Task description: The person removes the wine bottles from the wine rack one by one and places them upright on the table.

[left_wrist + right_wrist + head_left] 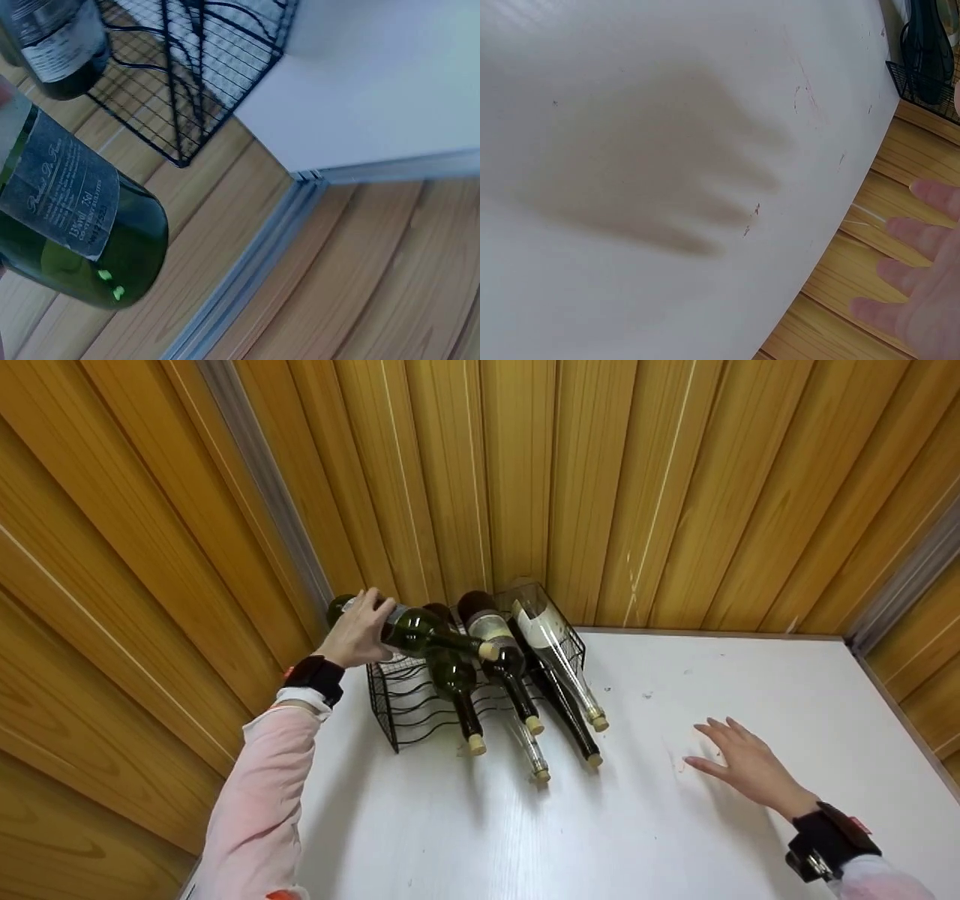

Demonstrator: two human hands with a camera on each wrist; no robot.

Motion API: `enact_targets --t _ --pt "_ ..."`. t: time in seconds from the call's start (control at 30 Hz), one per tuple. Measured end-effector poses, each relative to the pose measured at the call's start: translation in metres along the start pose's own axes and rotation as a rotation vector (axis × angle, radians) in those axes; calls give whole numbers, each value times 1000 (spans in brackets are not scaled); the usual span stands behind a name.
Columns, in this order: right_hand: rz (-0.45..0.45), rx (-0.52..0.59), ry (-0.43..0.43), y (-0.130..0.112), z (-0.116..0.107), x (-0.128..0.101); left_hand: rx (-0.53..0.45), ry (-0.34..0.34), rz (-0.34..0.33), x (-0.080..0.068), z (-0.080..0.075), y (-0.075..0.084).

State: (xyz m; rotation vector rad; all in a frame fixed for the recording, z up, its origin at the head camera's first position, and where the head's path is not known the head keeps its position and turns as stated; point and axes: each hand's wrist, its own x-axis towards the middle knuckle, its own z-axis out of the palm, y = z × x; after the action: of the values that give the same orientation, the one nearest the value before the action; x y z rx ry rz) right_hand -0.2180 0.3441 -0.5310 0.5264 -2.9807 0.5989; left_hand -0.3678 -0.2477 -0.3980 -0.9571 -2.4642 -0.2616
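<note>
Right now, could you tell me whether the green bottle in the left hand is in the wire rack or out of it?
Out: the left hand holds the green bottle sideways above the wire rack.

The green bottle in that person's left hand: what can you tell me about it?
The green bottle is dark green glass with a cork in its neck and a grey label printed with script and small text. It lies almost level above the black wire rack, neck pointing right. The left hand grips its body near the base.

Left hand (358, 631) raised, fingers curled in grip; right hand (746, 765) flat, fingers spread.
</note>
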Motion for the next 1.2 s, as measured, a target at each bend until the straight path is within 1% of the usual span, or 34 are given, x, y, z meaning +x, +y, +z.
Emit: enact_targets --t 0.1,0.3,0.37,0.43,0.53,0.63,0.7,0.73,0.8,0.83,0.9,0.97,1.03,1.07,1.1,1.17,1.2 --pt "8 9 7 0 -2 1 -49 101 -56 8 0 6" --pt "19 60 25 -4 -4 8 -186 305 -125 31 2 21" --pt "42 115 16 -6 -4 10 -227 366 -146 38 2 27" --pt "79 195 6 -7 -4 13 -263 425 -169 43 0 37" --pt "159 364 15 -9 -3 18 -327 524 -207 52 -3 53" --pt "247 598 57 -12 -1 25 -424 623 -248 63 -7 71" --pt "304 770 84 -16 0 28 -503 669 -276 71 -11 84" --pt "329 855 94 -18 1 30 -549 687 -294 74 -13 90" --pt "374 1009 101 -22 4 32 -641 716 -310 80 -19 105" --pt "387 1074 100 -24 5 32 -687 723 -316 83 -22 113" --pt "406 1202 100 -27 9 34 -790 745 -310 88 -33 134" --pt "420 1338 98 -29 11 35 -872 763 -271 94 -42 154" --pt "438 1468 96 -30 14 36 -949 766 -249 99 -48 174" --pt "449 1529 94 -30 16 36 -972 766 -238 102 -48 182" --pt "461 1581 93 -30 17 37 -1001 761 -221 105 -44 187" --pt "482 1652 91 -31 20 36 -1041 748 -204 112 -34 197" --pt "490 1670 92 -31 21 36 -1068 734 -201 115 -29 202"
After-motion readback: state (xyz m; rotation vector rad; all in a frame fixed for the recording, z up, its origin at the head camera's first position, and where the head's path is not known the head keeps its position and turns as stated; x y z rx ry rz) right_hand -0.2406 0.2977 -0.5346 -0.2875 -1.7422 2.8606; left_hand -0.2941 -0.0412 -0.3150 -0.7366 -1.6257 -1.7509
